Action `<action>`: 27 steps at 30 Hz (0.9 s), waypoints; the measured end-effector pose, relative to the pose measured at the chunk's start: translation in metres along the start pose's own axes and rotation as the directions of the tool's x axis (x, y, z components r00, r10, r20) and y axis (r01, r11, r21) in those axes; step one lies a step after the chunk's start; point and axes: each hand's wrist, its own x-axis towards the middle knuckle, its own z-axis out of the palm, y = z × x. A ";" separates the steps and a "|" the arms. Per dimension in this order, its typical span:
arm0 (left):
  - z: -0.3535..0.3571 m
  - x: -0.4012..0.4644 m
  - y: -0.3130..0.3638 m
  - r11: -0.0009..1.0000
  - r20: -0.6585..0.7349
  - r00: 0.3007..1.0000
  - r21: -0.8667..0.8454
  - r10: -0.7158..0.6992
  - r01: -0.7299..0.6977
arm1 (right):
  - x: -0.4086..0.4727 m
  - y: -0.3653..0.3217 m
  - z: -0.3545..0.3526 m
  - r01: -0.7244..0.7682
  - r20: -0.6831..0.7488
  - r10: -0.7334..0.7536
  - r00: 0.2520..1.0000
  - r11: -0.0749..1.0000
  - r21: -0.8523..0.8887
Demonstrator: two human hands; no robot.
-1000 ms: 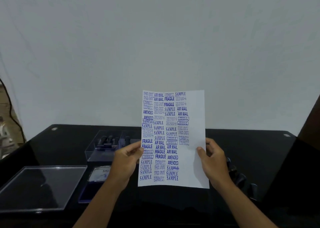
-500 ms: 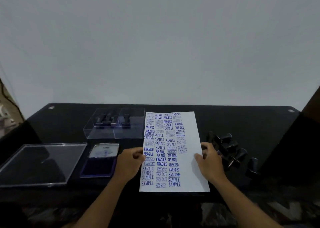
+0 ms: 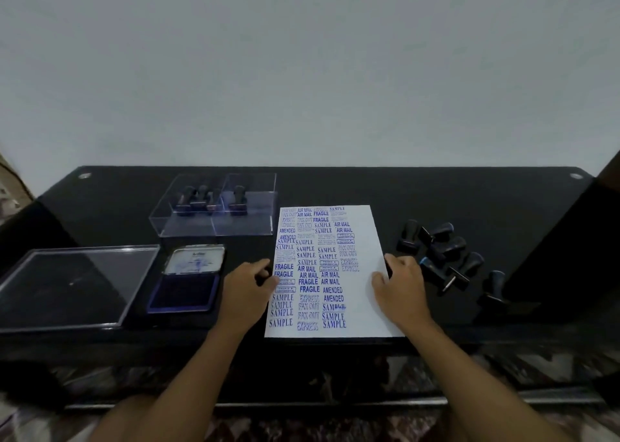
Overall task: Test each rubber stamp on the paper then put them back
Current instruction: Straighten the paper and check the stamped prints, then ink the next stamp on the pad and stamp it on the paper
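Observation:
A white sheet of paper (image 3: 365, 240) covered in blue stamp prints lies flat on the black table (image 3: 335, 186). My left hand (image 3: 246, 290) pinches its left edge and my right hand (image 3: 402, 287) grips its right edge. Several black rubber stamps (image 3: 443, 257) lie loose to the right of the paper. A clear plastic box (image 3: 214, 206) behind and left of the paper holds several more stamps. An open blue ink pad (image 3: 186, 280) sits left of my left hand.
The clear lid (image 3: 70, 284) of the box lies flat at the far left. The table's front edge runs just below the paper. A dark object (image 3: 570, 250) rises at the table's right end. A plain wall stands behind.
Both hands have lowered the paper from upright in front of me down flat onto the table. The view has tilted down, and the loose stamps at the right now show fully.

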 end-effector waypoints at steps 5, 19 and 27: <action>0.000 -0.002 0.002 0.999 0.003 1.000 -0.028 -0.023 0.023 | -0.004 -0.003 -0.003 -0.012 0.003 0.012 1.000 1.000 0.028; -0.032 0.028 0.001 0.993 -0.037 0.999 -0.120 0.015 -0.020 | -0.006 -0.113 0.007 0.254 0.020 -0.262 0.965 0.949 0.187; -0.086 0.099 -0.040 0.983 -0.035 0.987 0.102 0.155 -0.151 | 0.058 -0.247 0.070 0.390 0.143 -0.426 0.893 0.893 0.224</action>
